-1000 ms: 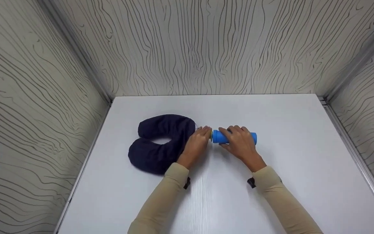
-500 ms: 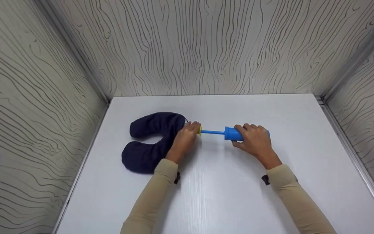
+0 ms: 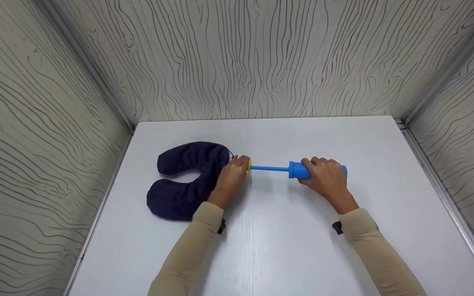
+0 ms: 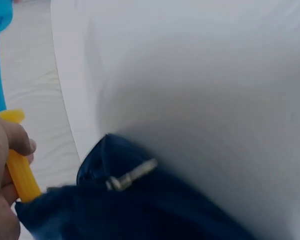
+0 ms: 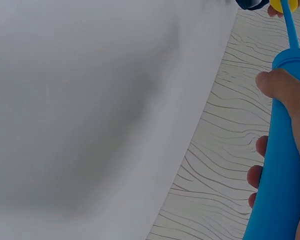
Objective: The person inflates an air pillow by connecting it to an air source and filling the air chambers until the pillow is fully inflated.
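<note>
A blue hand pump [image 3: 298, 169] lies level, its thin blue rod [image 3: 270, 168] drawn out of the barrel. My right hand [image 3: 325, 176] grips the barrel, with the thumb and fingers curled round it in the right wrist view. My left hand [image 3: 233, 176] holds the yellow end piece [image 4: 22, 175] at the rod's other end. That piece meets the edge of a navy U-shaped neck pillow [image 3: 179, 197], whose opening faces left. The exact join is partly hidden by fabric and fingers. A metal zipper pull [image 4: 132, 175] shows on the pillow in the left wrist view.
The white table [image 3: 261, 246] lies beneath, with wood-grain patterned panels [image 3: 237, 61] rising at the back and both sides. A metal rail [image 3: 447, 205] runs along the right edge.
My hands have moved apart, left hand leftward and right hand rightward, so the pump's rod now shows at length. The neck pillow appears further left in the view.
</note>
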A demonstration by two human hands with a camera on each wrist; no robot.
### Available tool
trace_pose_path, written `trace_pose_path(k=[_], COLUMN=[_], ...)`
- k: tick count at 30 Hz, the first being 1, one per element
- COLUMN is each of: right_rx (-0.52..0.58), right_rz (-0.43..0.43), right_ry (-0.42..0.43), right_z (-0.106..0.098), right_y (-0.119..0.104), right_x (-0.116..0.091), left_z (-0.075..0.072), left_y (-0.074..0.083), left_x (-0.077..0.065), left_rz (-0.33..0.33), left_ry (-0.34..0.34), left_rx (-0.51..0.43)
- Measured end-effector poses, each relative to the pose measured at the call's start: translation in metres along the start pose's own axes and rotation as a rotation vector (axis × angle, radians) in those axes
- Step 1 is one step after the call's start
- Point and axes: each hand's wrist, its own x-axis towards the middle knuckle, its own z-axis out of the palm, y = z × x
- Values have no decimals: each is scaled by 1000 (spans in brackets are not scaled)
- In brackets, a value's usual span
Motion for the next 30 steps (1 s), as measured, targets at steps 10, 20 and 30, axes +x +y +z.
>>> trace_pose_path(k=[10,20,30], right_rx=[-13,11,15], right_rz=[10,16,-9], right_ry=[-20,-21,31], right_z=[5,15,17], right_y=[-29,-56,-52], right_x=[11,19,20], left_z=[6,9,5], left_y=[27,43,33], left_x=[7,12,13], left_rz=[26,78,137], left_ry=[33,32,-49], left_rx=[85,97,92])
